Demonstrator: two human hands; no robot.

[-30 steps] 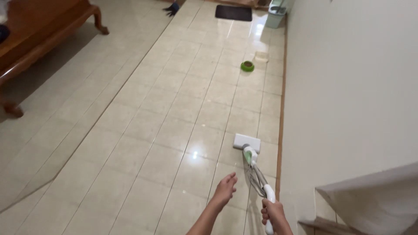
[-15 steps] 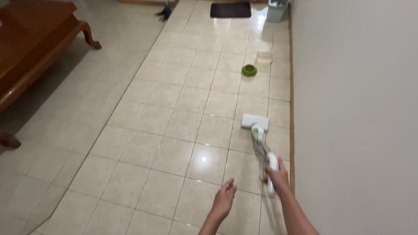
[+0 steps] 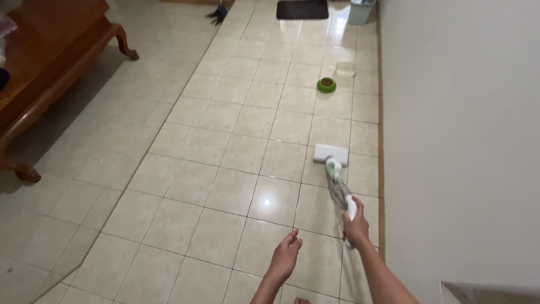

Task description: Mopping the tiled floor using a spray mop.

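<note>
My right hand [image 3: 356,226] grips the white handle of a spray mop [image 3: 338,186], whose flat white head [image 3: 331,153] rests on the cream floor tiles close to the right wall. The mop's shaft has a green and clear section just above the head. My left hand [image 3: 286,255] hangs free to the left of the handle, fingers loosely apart, holding nothing. A toe shows at the bottom edge.
A green pet bowl [image 3: 326,85] and a clear shallow dish [image 3: 346,68] sit farther along the wall. A dark doormat [image 3: 302,9] and a pale bin [image 3: 360,11] lie at the far end. A wooden bench [image 3: 45,62] stands at left.
The mop head has slid forward along the wall, away from me, as my right arm stretched out. My left hand stayed off the handle.
</note>
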